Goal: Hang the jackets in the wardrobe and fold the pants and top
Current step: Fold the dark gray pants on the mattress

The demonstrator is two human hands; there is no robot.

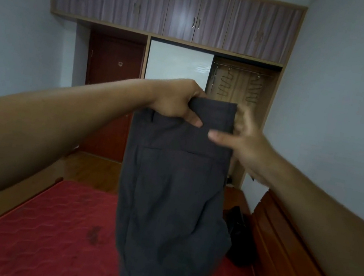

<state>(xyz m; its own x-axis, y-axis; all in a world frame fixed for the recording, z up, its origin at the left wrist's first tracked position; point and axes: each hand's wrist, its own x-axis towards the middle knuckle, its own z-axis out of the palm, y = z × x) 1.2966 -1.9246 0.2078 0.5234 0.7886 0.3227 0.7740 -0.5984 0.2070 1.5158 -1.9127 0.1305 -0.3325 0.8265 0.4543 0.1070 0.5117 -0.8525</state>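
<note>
Head view, 1 garment held.
Red mattress (49, 236): lies below pants.
Pants (175, 185): dark grey, hanging above mattress, long axis vertical, waistband uppermost, legs running out of frame.
My left hand (175, 99): fingers curled over waistband, thumb in front, pinching cloth.
My right hand (248, 140): blurred, fingers spread, just beside waistband's right edge; contact unclear. Likely takes that free corner next.

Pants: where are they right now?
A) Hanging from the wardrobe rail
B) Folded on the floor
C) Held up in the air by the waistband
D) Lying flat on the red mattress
C: the left hand grips the pants at the waistband, and they hang down in the air above the red mattress.
</note>
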